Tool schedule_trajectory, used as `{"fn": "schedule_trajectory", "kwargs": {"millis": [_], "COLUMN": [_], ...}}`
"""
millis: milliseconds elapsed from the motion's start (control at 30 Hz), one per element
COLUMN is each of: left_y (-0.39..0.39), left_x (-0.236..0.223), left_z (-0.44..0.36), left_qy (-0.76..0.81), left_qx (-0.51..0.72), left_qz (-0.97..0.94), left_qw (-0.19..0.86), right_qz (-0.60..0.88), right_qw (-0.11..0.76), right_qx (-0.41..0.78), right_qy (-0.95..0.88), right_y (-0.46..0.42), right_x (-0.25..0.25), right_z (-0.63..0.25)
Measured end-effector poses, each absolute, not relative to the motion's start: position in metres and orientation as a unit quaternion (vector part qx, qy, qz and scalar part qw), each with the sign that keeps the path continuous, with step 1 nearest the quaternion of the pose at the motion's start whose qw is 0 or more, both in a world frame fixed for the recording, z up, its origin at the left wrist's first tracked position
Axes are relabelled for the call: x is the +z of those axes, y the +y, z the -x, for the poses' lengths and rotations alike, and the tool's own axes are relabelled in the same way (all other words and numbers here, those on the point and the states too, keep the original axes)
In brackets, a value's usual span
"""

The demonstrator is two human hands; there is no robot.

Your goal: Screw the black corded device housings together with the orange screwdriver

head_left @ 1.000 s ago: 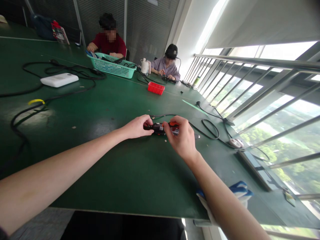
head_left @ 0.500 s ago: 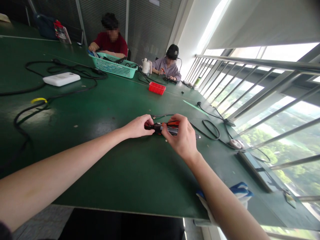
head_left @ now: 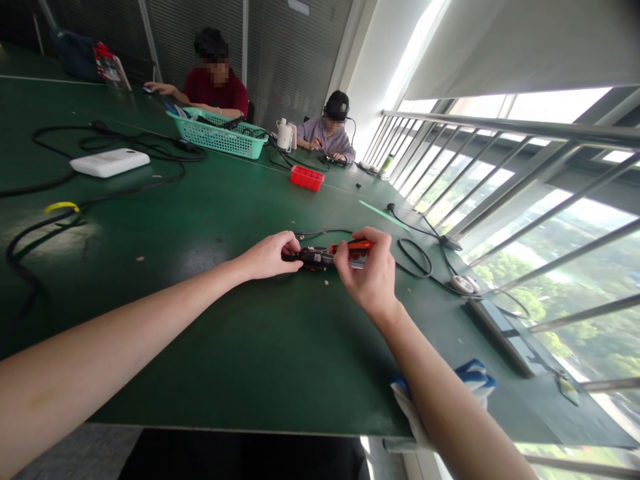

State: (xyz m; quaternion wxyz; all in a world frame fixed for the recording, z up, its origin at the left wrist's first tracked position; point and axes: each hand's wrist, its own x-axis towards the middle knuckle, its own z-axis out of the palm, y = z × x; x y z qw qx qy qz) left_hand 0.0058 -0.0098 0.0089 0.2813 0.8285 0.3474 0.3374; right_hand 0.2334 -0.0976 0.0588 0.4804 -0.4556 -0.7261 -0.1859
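A long black device (head_left: 316, 259) with a pale metallic section on its right lies on the green table in front of me. My left hand (head_left: 273, 256) pinches its dark left end between thumb and fingers. Over the right part is my right hand (head_left: 370, 270), fingers closed around an orange-and-black-handled tool (head_left: 357, 248). That tool lies along the device's upper side; its working end cannot be made out. My right hand partly covers the pale section. A thin black cord (head_left: 325, 231) runs behind both hands.
Beyond are a red tray (head_left: 307, 178), a teal basket (head_left: 220, 139) and a white box-like object (head_left: 110, 162) among black cables. Blue-and-white gloves (head_left: 475, 377) lie beside my right forearm. Two people sit across the table (head_left: 240, 373). A metal railing (head_left: 500, 123) runs along the right.
My right hand has shifted slightly right along the device, exposing more of its middle and of the orange handle. My left hand keeps its pinch. The view has turned slightly.
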Motion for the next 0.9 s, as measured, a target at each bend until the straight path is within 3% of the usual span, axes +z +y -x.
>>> {"fn": "schedule_trajectory", "kwargs": {"millis": [200, 767, 900], "left_y": [-0.007, -0.007, -0.008], "left_x": [0.006, 0.006, 0.006], "left_z": [-0.005, -0.006, -0.006], "left_qy": [0.346, 0.354, 0.356], "left_qx": [0.333, 0.335, 0.333], "left_qz": [-0.831, -0.821, -0.819], "left_qw": [0.280, 0.296, 0.302], "right_qz": [0.512, 0.489, 0.488], "right_qw": [0.524, 0.425, 0.470], "right_qx": [-0.175, -0.216, -0.179], "right_qy": [-0.657, -0.730, -0.713], "right_y": [-0.097, -0.094, -0.096], "right_x": [0.071, 0.070, 0.066], "right_z": [-0.253, -0.248, -0.247]}}
